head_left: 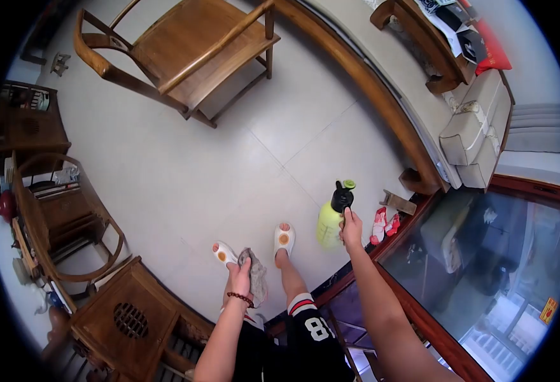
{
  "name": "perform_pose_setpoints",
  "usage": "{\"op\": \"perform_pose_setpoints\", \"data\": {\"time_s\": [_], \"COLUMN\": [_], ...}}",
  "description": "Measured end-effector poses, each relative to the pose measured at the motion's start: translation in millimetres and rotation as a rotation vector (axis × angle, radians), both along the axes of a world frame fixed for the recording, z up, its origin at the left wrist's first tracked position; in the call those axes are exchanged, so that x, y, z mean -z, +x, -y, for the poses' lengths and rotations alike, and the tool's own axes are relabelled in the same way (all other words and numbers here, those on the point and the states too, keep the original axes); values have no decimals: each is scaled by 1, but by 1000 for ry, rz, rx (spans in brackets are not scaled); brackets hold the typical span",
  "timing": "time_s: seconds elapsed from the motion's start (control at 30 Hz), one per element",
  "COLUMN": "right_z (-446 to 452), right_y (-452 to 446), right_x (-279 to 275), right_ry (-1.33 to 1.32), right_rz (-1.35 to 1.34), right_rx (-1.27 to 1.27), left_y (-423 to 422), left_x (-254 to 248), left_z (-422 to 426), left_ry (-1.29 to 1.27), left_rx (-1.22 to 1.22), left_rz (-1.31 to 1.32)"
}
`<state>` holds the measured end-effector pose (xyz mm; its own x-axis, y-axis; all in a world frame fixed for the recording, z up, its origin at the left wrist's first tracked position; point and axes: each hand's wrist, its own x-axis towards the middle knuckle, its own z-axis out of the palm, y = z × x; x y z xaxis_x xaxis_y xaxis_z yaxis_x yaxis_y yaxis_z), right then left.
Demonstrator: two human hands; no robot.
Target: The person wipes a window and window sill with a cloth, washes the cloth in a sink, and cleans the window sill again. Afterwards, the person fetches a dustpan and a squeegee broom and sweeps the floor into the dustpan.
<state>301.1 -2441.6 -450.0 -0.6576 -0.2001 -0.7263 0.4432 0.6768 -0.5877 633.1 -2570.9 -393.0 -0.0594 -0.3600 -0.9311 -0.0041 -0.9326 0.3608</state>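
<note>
My right hand (351,228) is closed round the handle of a yellow-green pump spray bottle (329,224) with a black top and a green nozzle. The bottle is upright in front of me, to the right of my feet. In my left hand (242,275), which has a beaded bracelet at the wrist, a crumpled grey cloth (256,280) hangs down beside my leg. The fingers of this hand are partly hidden by the cloth. Below both hands are my white slippers (284,239) on the pale tiled floor (229,165).
A wooden armchair (197,57) stands ahead. On the left are another wooden chair (70,216) and a small wooden cabinet (124,318). A glass-topped table (458,274) is close on my right, with a small wooden stool (399,202) and red-and-white packets (382,226) beside it.
</note>
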Motion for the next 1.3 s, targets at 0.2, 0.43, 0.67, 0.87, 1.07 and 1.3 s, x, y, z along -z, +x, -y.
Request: {"op": "perform_pose_setpoints", "data": {"time_s": [0.2, 0.43, 0.67, 0.87, 1.07, 1.3], "right_z": [8, 49, 92, 132, 145, 182], "right_y": [38, 93, 131, 176, 200, 244], "right_x": [23, 6, -17, -44, -23, -42], "right_ry": [42, 167, 204, 250, 54, 40], "right_rz": [-82, -197, -130, -10, 10, 30], "right_rx": [-472, -843, -899, -1085, -1018, -1022], "left_y": [10, 25, 61, 109, 149, 185], "left_x": [20, 0, 3, 31, 39, -5], "left_z": [-11, -7, -5, -17, -18, 12], "left_ry": [95, 39, -6, -101, -72, -32], "left_rx": [0, -16, -97, -136, -260, -432], "left_rz": [-45, -45, -8, -15, 7, -78]}}
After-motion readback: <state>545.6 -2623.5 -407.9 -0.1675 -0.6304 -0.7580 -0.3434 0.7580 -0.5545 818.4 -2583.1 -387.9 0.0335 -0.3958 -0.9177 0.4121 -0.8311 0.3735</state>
